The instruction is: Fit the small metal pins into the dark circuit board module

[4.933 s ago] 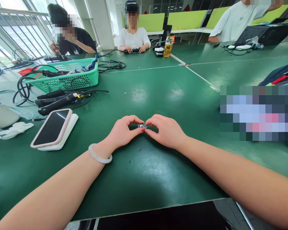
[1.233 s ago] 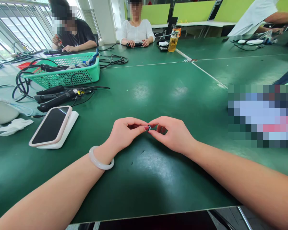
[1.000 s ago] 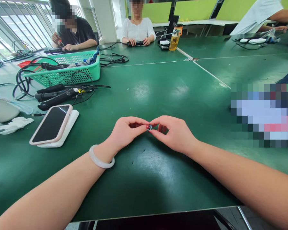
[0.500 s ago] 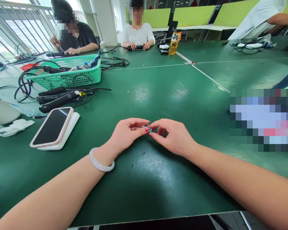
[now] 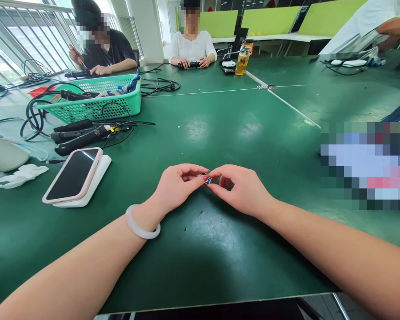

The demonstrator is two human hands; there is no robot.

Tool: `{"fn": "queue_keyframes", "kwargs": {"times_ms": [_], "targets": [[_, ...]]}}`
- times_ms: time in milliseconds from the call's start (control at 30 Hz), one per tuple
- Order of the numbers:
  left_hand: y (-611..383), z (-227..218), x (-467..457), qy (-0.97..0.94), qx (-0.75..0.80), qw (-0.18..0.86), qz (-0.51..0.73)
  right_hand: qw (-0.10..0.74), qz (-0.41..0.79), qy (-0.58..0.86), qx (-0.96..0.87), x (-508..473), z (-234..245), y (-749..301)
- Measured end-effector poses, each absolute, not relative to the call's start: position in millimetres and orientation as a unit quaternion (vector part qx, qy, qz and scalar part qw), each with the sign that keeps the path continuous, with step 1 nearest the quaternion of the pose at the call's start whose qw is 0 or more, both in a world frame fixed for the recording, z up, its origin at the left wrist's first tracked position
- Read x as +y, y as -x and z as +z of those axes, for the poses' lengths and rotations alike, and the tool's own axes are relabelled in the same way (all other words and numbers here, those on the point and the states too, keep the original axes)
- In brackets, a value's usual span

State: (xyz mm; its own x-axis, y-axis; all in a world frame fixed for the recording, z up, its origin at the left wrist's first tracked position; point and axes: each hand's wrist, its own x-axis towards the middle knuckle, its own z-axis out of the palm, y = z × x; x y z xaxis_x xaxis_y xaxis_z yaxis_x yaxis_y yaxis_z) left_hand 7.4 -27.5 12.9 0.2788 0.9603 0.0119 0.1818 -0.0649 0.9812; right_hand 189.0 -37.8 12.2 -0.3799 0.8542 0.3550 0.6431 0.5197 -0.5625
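Between my two hands, low over the green table, is a small black-and-white piece (image 5: 208, 180), mostly covered by fingers, so its kind is unclear. My left hand (image 5: 178, 186) pinches it from the left, thumb across its near face. From the right, the thumb and forefinger of my right hand (image 5: 242, 189) close on its other end. A pale bangle (image 5: 140, 226) circles my left wrist.
A phone (image 5: 74, 174) lies on a white box-like object (image 5: 98, 180) at left. Behind it are black-handled devices (image 5: 83, 140) with cables and a green basket (image 5: 96, 106). Two people sit across the table; a bottle (image 5: 242, 60) stands at the back. A blurred patch (image 5: 366, 166) covers the right.
The small piece is tilted slightly differently between my fingers, and less of it shows. Both hands stay in nearly the same place; the view has shifted very slightly.
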Motion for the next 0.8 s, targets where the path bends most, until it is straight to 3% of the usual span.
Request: {"fn": "queue_keyframes", "kwargs": {"times_ms": [800], "targets": [[-7.0,12.4,-28.2,-0.662,0.463,0.443,0.389,0.331,0.195,0.463,-0.799,-36.9,11.1,-188.6]]}}
